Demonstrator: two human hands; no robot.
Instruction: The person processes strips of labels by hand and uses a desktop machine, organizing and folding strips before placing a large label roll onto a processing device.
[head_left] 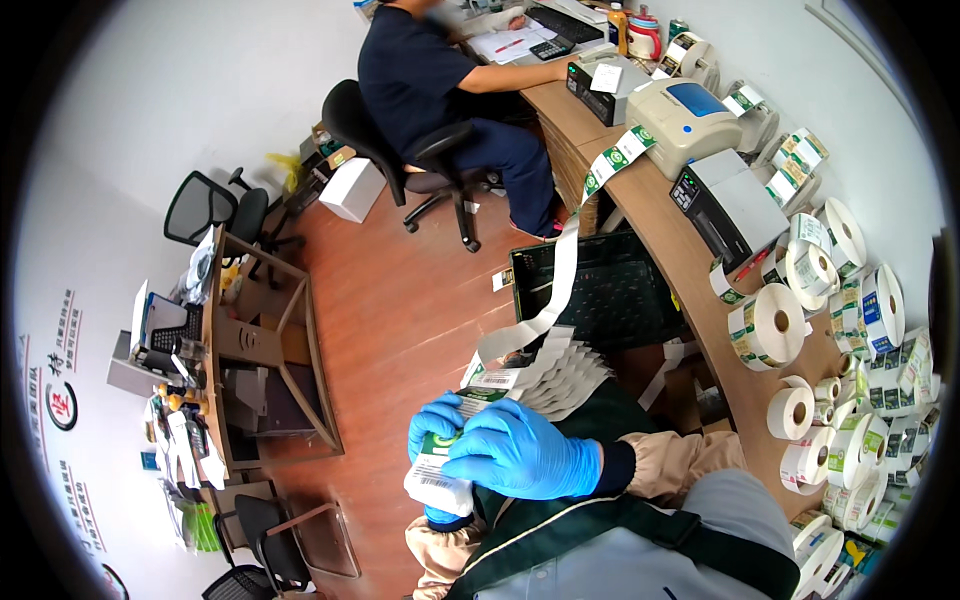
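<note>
Both my hands wear blue gloves and are closed on a strip of green-and-white printed labels (433, 465) in front of my body. My left hand (432, 425) grips it from the far left side, partly hidden behind the labels. My right hand (530, 455) lies over the near right side with its fingers curled on the strip. The backing strip (566, 265) runs up in a long curve to the beige label printer (680, 130) on the desk. Beside my hands, over my lap, a zigzag-folded pile of label strip (570, 380) rests in layers.
A black crate (610, 290) stands on the floor by the desk (690, 270). Label rolls (775, 325) and dark-fronted machines (725, 210) crowd the desktop. A seated co-worker (440, 110) in dark clothes reaches onto the desk. A wooden table frame (300, 300) stands to the left.
</note>
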